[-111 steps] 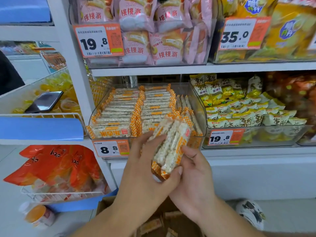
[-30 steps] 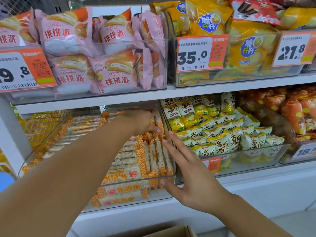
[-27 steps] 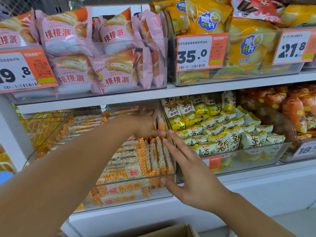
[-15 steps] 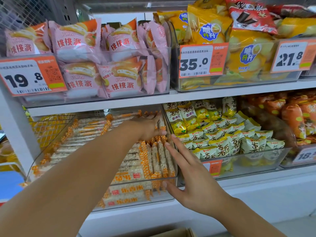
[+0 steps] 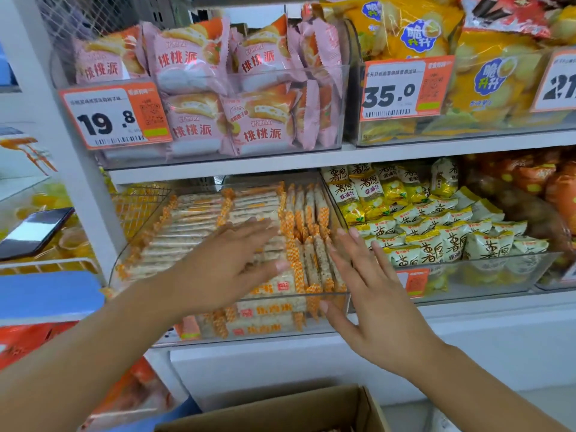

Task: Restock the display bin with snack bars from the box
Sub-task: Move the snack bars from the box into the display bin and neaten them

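A clear plastic display bin (image 5: pixel 330 299) on the middle shelf is packed with white-and-orange snack bars (image 5: pixel 199 226), flat stacks on the left and upright bars (image 5: pixel 311 213) on the right. My left hand (image 5: pixel 227 263) hovers flat over the front of the bars, fingers spread, holding nothing. To the right, my right hand (image 5: pixel 371 294) is at the bin's front right corner, fingers apart and empty. A cardboard box (image 5: pixel 280 413) sits open at the bottom edge; its contents are hidden.
Pink cake packs (image 5: pixel 218 88) fill the bin above. Yellow snack bags (image 5: pixel 436 232) fill the bin to the right. A phone (image 5: pixel 34 232) lies on the left rack. Orange bags (image 5: pixel 28 341) hang lower left.
My left hand has pulled back from deep in the bin to its front. Both hands have drawn slightly away from the bars, which I held in a bunch earlier and which now stand in the bin.
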